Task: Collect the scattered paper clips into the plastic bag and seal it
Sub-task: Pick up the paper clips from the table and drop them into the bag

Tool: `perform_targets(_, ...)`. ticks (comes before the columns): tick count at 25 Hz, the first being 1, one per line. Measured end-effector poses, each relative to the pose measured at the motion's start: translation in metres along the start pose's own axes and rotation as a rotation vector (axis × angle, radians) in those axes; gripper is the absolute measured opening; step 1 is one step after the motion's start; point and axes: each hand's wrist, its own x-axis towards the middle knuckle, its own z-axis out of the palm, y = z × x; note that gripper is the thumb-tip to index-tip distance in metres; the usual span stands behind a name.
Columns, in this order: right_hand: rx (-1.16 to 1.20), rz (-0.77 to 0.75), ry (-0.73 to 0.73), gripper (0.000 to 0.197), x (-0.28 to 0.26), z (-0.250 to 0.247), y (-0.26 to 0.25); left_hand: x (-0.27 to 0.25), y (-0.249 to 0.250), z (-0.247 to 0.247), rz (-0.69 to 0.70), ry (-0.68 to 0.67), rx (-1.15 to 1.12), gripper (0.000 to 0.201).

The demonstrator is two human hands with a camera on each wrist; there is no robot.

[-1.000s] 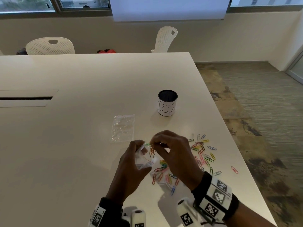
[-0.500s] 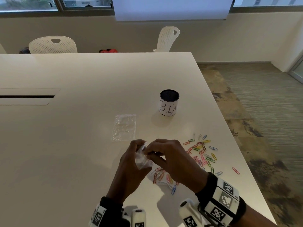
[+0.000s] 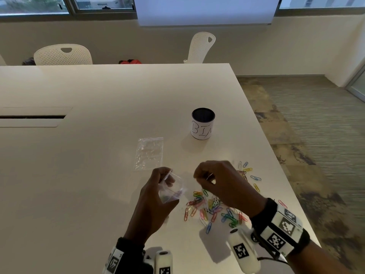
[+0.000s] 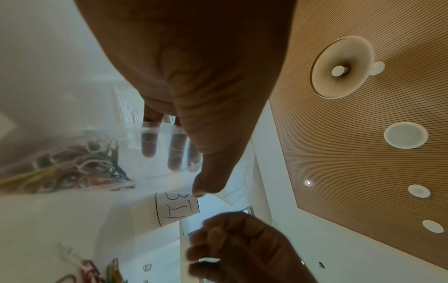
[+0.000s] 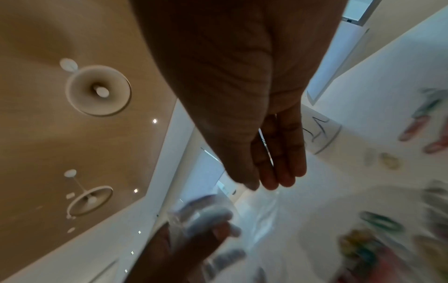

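Observation:
My left hand (image 3: pixel 167 178) grips a small clear plastic bag (image 3: pixel 173 191) by its open mouth, just above the white table (image 3: pixel 98 175). Several coloured clips (image 4: pixel 72 168) lie inside the bag (image 4: pixel 109 145), with my fingers (image 4: pixel 174 153) behind the film. My right hand (image 3: pixel 205 177) hovers a short way right of the bag, fingers curled, and a thin pale paper clip (image 3: pixel 210 177) shows between thumb and fingers. The same wire (image 5: pixel 266 149) shows in the right wrist view. A heap of coloured paper clips (image 3: pixel 209 206) lies under the right hand, with more strewn to its right (image 3: pixel 248 175).
A second clear bag (image 3: pixel 149 153) lies flat on the table beyond my left hand. A white cup marked BIN (image 3: pixel 203 123) stands farther back. The table's right edge (image 3: pixel 292 194) runs close to the clips. Two white chairs (image 3: pixel 63 55) stand at the far side.
My right hand was at the bag's mouth half a second ago. It has since pulled away to the right and upward. The left hand keeps holding the bag in about the same place.

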Motion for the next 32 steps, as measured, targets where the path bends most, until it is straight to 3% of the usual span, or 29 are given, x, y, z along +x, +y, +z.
perform_targets(3, -0.104, 0.032, -0.248, 0.032, -0.009, 0.018, 0.011, -0.001, -0.002, -0.003, -0.003, 0.010, -0.008, 0.055)
perform_targets(7, -0.271, 0.036, -0.270, 0.057, -0.011, 0.043, 0.014, -0.002, -0.001, -0.004, -0.012, 0.005, -0.019, 0.056)
perform_targets(10, -0.316, -0.069, -0.275, 0.053, -0.011, 0.057, 0.011, -0.002, 0.000, -0.002, -0.011, -0.002, -0.014, 0.057)
perform_targets(13, -0.314, -0.137, -0.340, 0.034, -0.010, 0.058, 0.014, -0.002, 0.000, -0.002, -0.010, -0.002, -0.019, 0.058)
perform_targets(17, -0.358, -0.070, -0.303, 0.021, -0.007, 0.040, 0.030, -0.002, 0.002, -0.003, -0.005, 0.012, -0.018, 0.055)
perform_targets(20, -0.357, 0.004, -0.251, 0.042, -0.007, 0.029, 0.034, -0.001, 0.003, -0.002, -0.005, 0.009, -0.011, 0.054)
perform_targets(23, -0.371, 0.070, -0.349, 0.067, -0.010, 0.027, 0.032, 0.000, 0.003, 0.000, -0.007, -0.010, -0.012, 0.054)
perform_targets(28, -0.379, 0.018, -0.327, 0.037, -0.010, 0.036, 0.031, 0.002, 0.002, 0.003, -0.019, -0.033, -0.008, 0.052)
perform_targets(32, -0.414, 0.041, -0.416, 0.061, -0.014, 0.029, 0.030, 0.002, 0.004, 0.004, -0.040, -0.059, -0.027, 0.050)
